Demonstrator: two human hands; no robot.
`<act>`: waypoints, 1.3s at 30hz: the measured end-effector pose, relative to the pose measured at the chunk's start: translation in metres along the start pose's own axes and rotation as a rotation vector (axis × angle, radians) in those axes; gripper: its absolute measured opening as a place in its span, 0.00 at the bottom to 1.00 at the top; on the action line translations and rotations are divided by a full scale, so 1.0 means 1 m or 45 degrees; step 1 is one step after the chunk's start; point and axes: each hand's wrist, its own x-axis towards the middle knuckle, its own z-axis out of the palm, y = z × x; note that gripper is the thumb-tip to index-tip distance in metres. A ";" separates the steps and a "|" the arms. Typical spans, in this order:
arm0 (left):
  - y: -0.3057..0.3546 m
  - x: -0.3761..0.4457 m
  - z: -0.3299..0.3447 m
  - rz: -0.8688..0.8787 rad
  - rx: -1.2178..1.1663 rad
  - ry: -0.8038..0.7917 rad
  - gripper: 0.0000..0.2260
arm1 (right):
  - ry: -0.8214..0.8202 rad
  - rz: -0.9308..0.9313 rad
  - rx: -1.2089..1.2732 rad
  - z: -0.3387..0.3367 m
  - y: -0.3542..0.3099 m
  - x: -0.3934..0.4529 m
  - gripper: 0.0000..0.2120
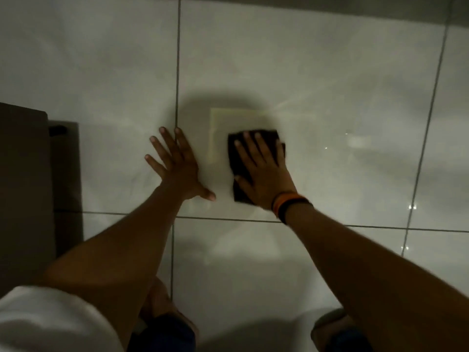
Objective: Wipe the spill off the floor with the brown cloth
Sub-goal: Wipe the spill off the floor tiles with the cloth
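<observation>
Floor (330, 72): glossy pale tiles divided by thin dark grout lines; several small light glints show toward the right side.

Brown cloth (234, 153): folded into a dark, roughly rectangular pad, lying flat on the tile right of the vertical grout line. Its far edge and left edge show beyond the hand; the rest is covered.

Right hand (261, 171): palm down on top of the brown cloth, fingers extended and slightly spread, thumb lying along the cloth's left edge. The hand presses the cloth flat rather than gripping it.

Wristbands (289, 204): orange and dark bands worn at the right wrist.

Left hand (177, 166): empty, palm flat on the bare tile, fingers spread wide, thumb pointing toward the cloth. It sits astride the vertical grout line, just beside the cloth but not touching it.

Spill (215, 133): a pale yellowish patch with straight edges appears on the tile beyond and to the left of the cloth; whether it is liquid or a reflection cannot be told.

Shadow (198, 107): a dark rounded shadow surrounds that patch and both sets of fingertips.

Furniture (22, 174): a brown flat-sided piece stands at the left edge, well apart from the cloth.

Sleeve (45, 323): white fabric at the lower left corner.
</observation>
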 end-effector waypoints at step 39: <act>0.089 -0.088 0.020 -0.142 -1.406 0.056 0.09 | -0.025 1.579 1.906 -0.070 -0.002 -0.060 0.07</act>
